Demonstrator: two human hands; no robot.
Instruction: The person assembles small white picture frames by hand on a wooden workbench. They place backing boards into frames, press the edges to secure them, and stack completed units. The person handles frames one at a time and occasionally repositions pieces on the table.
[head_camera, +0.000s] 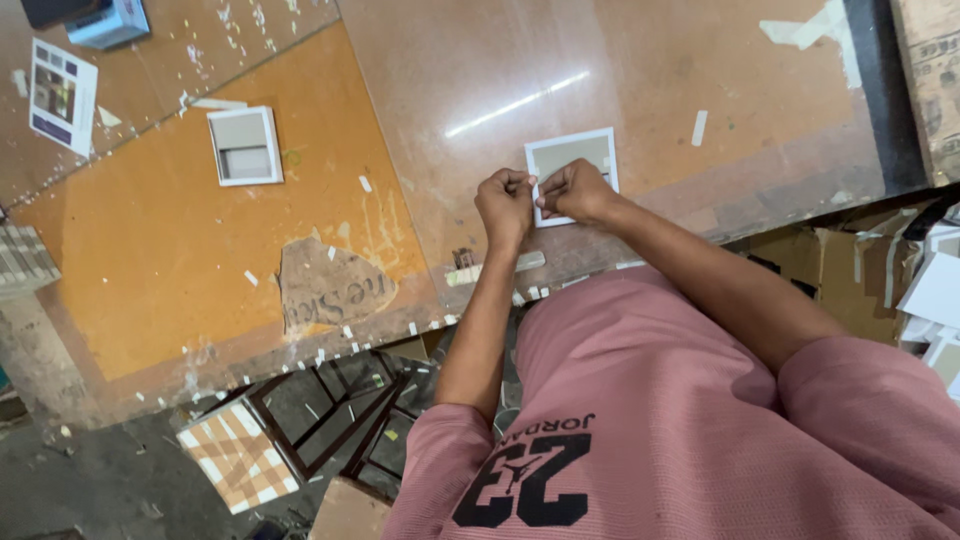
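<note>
My left hand (505, 203) and my right hand (578, 190) meet fingertip to fingertip over the brown tabletop (700, 60). Together they pinch a small white strip (536, 186), too small to identify. Right under and behind the hands lies a small white-edged frame (570, 150) with a grey-green centre, flat on the table; the hands cover its near edge. Both forearms reach up from my pink shirt at the bottom of the view.
A second white frame (245, 146) lies on an orange board (150, 260) to the left, with a leaflet (62, 95) and a blue box (108, 20) beyond. Dark frames (330, 405) and a chequered panel (238, 455) sit below the table edge. Cardboard and white sheets (935, 290) are at right.
</note>
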